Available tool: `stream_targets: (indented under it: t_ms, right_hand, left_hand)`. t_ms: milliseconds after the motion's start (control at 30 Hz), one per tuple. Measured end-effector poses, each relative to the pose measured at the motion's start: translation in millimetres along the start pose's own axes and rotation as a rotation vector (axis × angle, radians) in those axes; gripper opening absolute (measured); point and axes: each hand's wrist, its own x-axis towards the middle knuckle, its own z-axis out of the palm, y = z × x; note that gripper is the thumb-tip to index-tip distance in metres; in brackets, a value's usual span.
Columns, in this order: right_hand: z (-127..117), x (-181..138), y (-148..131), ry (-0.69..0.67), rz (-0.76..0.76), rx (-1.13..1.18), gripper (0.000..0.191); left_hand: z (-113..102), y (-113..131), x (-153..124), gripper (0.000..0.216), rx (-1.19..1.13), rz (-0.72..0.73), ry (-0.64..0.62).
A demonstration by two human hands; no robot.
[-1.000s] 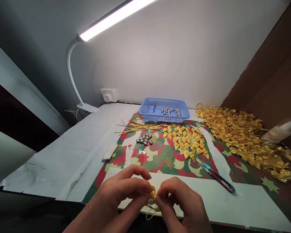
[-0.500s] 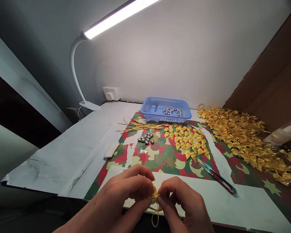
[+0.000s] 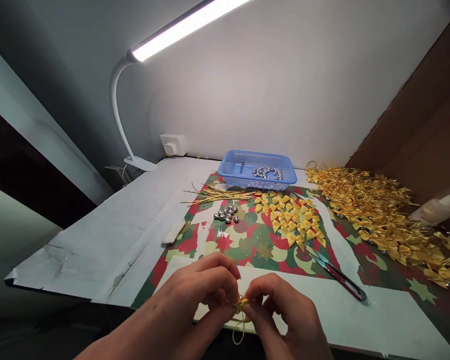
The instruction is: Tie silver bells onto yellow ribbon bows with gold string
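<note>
Both my hands meet at the near edge of the table. My left hand [image 3: 198, 300] and my right hand [image 3: 285, 315] pinch a small gold bow [image 3: 241, 301] between their fingertips. A thin gold cord [image 3: 239, 331] hangs down from it in a loop. Ahead on the patterned paper lie a spread of loose gold bows [image 3: 290, 217], a small heap of silver bells [image 3: 227, 214] and a bundle of gold cords [image 3: 213, 195].
A blue basket [image 3: 257, 170] with more silver bells stands at the back. A large pile of finished gold bows [image 3: 382, 215] fills the right side. Red-handled snips [image 3: 335, 274] lie right of my hands. A white clamp lamp [image 3: 135, 100] arches over the left.
My fingers have drawn closer together on the bow, which now shows less between them. The cord loop hangs lower than a second ago.
</note>
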Motion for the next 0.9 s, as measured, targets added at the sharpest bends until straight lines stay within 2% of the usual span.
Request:
stream_targets:
  t_ms: [133,200,333,433,667,800,900]
  right_hand:
    - [-1.6,1.3,-2.5,-0.003,0.027,0.020,0.009]
    - [-2.6,1.0,-4.3,-0.016,0.060,0.049,0.009]
    - [-3.7,-0.3,-5.8,-0.040,0.138,0.082,0.010]
    - [-4.5,-0.4,-5.6,-0.024,0.156,0.088,0.009]
    - [-7.2,0.0,-6.0,-0.064,0.190,0.126,0.007]
    - [-5.3,-0.5,-3.1,-0.026,0.120,0.148,0.007]
    - [-4.1,1.9,-2.3,-0.005,-0.028,0.149,0.009]
  left_hand:
    - [-2.6,-0.2,0.8,0.024,0.025,-0.006,-0.031]
    - [-4.0,-0.7,1.5,0.022,-0.014,-0.059,-0.045]
    - [-9.8,0.5,5.0,0.011,-0.327,-0.257,-0.179]
    - [-13.9,1.8,7.2,0.007,-0.576,-0.314,-0.237]
    - [-16.4,2.4,10.8,0.007,-0.703,-0.337,-0.261]
    - [-17.5,-0.9,11.6,0.008,-0.798,-0.365,-0.279]
    - [-16.9,-3.4,9.8,0.007,-0.836,-0.365,-0.246]
